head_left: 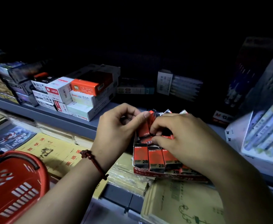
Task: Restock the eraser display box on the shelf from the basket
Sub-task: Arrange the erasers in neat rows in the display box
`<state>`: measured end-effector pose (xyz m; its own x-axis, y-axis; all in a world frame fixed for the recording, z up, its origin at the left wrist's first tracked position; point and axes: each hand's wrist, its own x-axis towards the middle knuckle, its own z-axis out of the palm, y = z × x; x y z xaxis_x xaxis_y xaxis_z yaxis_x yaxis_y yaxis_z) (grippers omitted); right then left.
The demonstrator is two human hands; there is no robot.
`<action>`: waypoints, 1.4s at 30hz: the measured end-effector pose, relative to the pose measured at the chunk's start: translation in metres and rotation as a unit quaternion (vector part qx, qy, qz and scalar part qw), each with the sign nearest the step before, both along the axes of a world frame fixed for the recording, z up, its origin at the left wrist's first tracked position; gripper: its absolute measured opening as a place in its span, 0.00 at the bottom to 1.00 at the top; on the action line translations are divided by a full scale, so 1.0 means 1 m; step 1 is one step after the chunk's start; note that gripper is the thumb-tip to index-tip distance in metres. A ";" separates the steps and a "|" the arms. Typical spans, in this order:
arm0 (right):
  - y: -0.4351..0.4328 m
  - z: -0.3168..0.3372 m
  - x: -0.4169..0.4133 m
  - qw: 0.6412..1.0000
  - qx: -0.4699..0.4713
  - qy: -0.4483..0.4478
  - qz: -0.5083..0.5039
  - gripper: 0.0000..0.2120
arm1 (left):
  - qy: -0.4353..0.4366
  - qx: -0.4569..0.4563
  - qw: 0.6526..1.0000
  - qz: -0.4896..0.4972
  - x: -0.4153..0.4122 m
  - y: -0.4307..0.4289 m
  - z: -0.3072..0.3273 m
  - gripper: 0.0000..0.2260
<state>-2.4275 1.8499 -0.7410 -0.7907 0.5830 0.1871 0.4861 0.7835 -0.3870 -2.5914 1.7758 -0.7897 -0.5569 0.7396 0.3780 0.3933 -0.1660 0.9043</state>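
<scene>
The red eraser display box (158,173) sits on the shelf edge at centre, with a front row of red-and-black 2B erasers (156,158) standing in it. My left hand (116,126), a red bead bracelet on its wrist, pinches an upright eraser (144,129) above the box's back rows. My right hand (181,136) lies over the middle of the box, fingertips curled onto the erasers there and hiding several of them. The red plastic basket (16,185) is at the lower left; its inside is not visible.
Stacked white and orange stationery boxes (84,94) stand on the shelf to the left. Pen packs (265,131) lean at the right. Yellow exercise books (56,152) lie on the lower shelf below, more under the display box. The upper shelf area is dark.
</scene>
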 end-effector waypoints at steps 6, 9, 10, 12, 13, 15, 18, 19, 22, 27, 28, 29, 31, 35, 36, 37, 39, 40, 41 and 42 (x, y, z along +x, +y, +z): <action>-0.001 -0.004 -0.001 1.000 0.026 -0.006 0.007 0.06 | -0.050 0.025 0.998 0.002 0.004 0.004 -0.007 0.11; -0.001 -0.005 -0.001 1.000 0.020 0.003 0.002 0.06 | -0.038 0.033 0.999 -0.011 0.004 0.004 -0.010 0.11; -0.001 -0.005 -0.001 1.000 0.017 0.011 -0.001 0.05 | -0.027 0.034 0.999 -0.021 0.004 0.003 -0.009 0.11; 0.000 -0.006 -0.001 0.999 0.008 0.029 -0.011 0.04 | -0.027 0.024 0.998 -0.061 -0.001 0.000 -0.008 0.10; 0.000 -0.006 -0.001 0.999 0.002 0.035 -0.017 0.04 | -0.039 0.011 0.995 -0.094 -0.006 -0.001 -0.007 0.09; 0.000 -0.008 -0.001 0.998 -0.010 0.053 -0.029 0.05 | -0.063 -0.019 0.984 -0.165 -0.017 -0.005 -0.007 0.09; -0.001 -0.010 -0.001 0.996 -0.026 0.076 -0.034 0.04 | -0.080 -0.027 0.977 -0.198 -0.024 -0.009 -0.007 0.11; 0.000 -0.010 -0.001 0.996 -0.038 0.080 -0.031 0.04 | -0.087 -0.020 0.977 -0.195 -0.023 -0.008 -0.007 0.11; 0.001 -0.010 0.001 0.994 -0.067 0.082 -0.021 0.04 | -0.098 -0.012 0.979 -0.180 -0.018 -0.005 -0.008 0.10; 0.004 -0.014 0.003 0.995 -0.065 0.074 -0.030 0.10 | -0.099 -0.016 0.979 -0.176 -0.020 -0.005 -0.008 0.10; 0.005 -0.015 0.002 0.995 -0.064 0.073 -0.025 0.09 | -0.097 -0.016 0.979 -0.177 -0.019 -0.005 -0.008 0.10; 0.005 -0.016 0.002 0.996 -0.059 0.071 -0.018 0.08 | -0.097 -0.016 0.979 -0.178 -0.019 -0.005 -0.007 0.10; 0.007 -0.016 0.003 0.997 -0.044 0.066 -0.004 0.06 | -0.100 -0.018 0.979 -0.176 -0.018 -0.005 -0.007 0.10; 0.011 -0.015 0.006 0.993 -0.080 0.082 0.007 0.02 | -0.101 -0.022 0.977 -0.184 -0.018 -0.007 -0.005 0.09; 0.012 -0.016 0.007 0.991 -0.093 0.092 0.009 0.02 | -0.102 -0.024 0.977 -0.184 -0.018 -0.008 -0.003 0.09; 0.014 -0.016 0.007 0.989 -0.104 0.104 0.012 0.01 | -0.104 -0.026 0.977 -0.182 -0.017 -0.009 -0.001 0.08; 0.015 -0.017 0.007 0.984 -0.124 0.129 0.015 0.02 | -0.105 -0.028 0.978 -0.180 -0.016 -0.010 0.001 0.07; 0.016 -0.017 0.008 0.981 -0.132 0.138 0.015 0.03 | -0.105 -0.027 0.978 -0.181 -0.015 -0.010 0.002 0.07; 0.016 -0.016 0.008 0.980 -0.139 0.144 0.015 0.04 | -0.105 -0.025 0.978 -0.180 -0.015 -0.010 0.002 0.07; 0.016 -0.016 0.008 0.978 -0.144 0.147 0.016 0.05 | -0.108 -0.024 0.978 -0.178 -0.014 -0.010 0.002 0.07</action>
